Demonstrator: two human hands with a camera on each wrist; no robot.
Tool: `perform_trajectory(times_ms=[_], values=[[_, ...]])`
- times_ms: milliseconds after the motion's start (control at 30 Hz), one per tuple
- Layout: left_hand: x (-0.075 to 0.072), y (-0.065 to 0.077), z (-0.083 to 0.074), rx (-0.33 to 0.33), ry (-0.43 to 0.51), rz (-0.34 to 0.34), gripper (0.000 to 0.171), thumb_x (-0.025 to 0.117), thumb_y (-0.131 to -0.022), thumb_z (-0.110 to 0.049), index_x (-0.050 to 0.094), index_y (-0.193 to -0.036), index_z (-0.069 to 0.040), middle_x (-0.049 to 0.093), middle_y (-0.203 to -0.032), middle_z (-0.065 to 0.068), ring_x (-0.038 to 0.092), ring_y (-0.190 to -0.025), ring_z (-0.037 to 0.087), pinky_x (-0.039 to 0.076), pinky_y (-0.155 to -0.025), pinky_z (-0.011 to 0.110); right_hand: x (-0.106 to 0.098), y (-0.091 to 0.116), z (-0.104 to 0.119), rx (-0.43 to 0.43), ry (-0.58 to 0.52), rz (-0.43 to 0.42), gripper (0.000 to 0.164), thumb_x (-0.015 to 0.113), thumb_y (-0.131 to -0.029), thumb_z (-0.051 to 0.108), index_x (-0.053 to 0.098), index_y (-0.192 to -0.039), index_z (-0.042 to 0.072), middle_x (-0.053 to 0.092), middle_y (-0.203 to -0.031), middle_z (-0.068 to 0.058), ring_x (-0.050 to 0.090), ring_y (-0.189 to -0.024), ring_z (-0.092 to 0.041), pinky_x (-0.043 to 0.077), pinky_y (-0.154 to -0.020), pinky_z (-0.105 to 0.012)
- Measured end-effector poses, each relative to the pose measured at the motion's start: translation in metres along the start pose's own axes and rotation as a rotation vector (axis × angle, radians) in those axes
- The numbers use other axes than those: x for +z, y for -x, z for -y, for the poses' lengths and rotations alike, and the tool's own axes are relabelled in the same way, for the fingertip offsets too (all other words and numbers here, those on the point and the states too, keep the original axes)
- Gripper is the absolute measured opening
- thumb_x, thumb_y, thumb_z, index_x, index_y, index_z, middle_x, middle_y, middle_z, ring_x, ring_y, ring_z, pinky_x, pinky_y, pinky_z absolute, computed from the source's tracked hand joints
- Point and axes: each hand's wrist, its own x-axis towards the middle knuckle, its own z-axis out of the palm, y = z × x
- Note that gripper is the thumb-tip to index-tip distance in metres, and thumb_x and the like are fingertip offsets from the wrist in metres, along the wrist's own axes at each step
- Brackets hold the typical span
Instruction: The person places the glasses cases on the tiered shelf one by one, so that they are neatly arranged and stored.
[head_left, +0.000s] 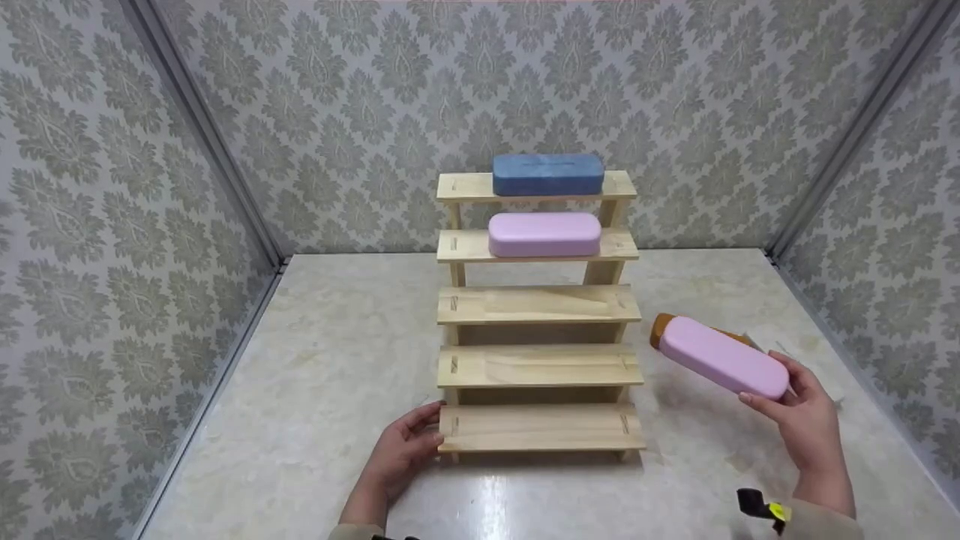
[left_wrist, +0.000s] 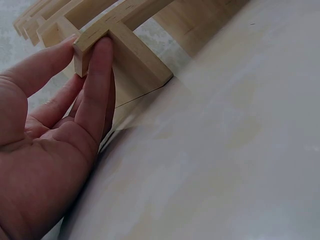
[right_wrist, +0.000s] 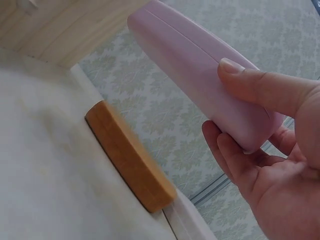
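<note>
My right hand (head_left: 808,409) grips one end of a pink glasses case (head_left: 724,358), thumb on one side and fingers under it. In the right wrist view the pink case (right_wrist: 200,75) is lifted clear of the tabletop. Below it, an orange-brown case (right_wrist: 131,157) lies on the table, partly covered by the pink one in the head view. With my left hand (head_left: 405,448) I pinch the left end of the lowest step of a wooden tiered rack (head_left: 540,427); thumb and fingers close on the board's corner (left_wrist: 97,40) in the left wrist view.
A blue case (head_left: 547,176) sits on the rack's top step, and another pink case (head_left: 544,236) on the step below. Patterned wallpapered panels (head_left: 360,112) enclose the pale marbled table (head_left: 322,360) at back and sides.
</note>
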Motion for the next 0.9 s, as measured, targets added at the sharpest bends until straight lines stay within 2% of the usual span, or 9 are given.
perform_trajectory(times_ms=[400, 667, 900], values=[[-0.001, 0.001, 0.0, -0.006, -0.006, 0.001, 0.071, 0.071, -0.093, -0.006, 0.038, -0.154, 0.005, 0.058, -0.134, 0.012, 0.068, -0.107, 0.015, 0.06, -0.086, 0.028, 0.01, -0.006, 0.02, -0.11, -0.015, 0.046, 0.075, 0.075, -0.082, -0.017, 0.052, -0.146, 0.013, 0.054, -0.128, 0.014, 0.062, -0.107, 0.008, 0.058, -0.079, -0.013], [-0.001, 0.0, 0.0, -0.007, -0.021, -0.011, 0.071, 0.072, -0.093, -0.009, 0.039, -0.154, 0.005, 0.058, -0.134, 0.012, 0.068, -0.108, 0.014, 0.06, -0.087, 0.028, 0.02, -0.012, 0.031, -0.139, 0.034, 0.065, 0.076, 0.078, -0.082, -0.012, 0.049, -0.148, 0.012, 0.054, -0.128, 0.016, 0.062, -0.106, 0.006, 0.058, -0.08, -0.012], [0.0, 0.001, -0.001, 0.007, -0.031, -0.018, 0.072, 0.074, -0.092, -0.008, 0.04, -0.154, 0.005, 0.057, -0.138, 0.015, 0.066, -0.111, 0.016, 0.06, -0.088, 0.03, 0.03, -0.017, 0.039, -0.178, 0.002, 0.116, 0.075, 0.077, -0.082, -0.014, 0.049, -0.148, 0.009, 0.054, -0.13, 0.012, 0.062, -0.111, 0.004, 0.059, -0.079, -0.015]])
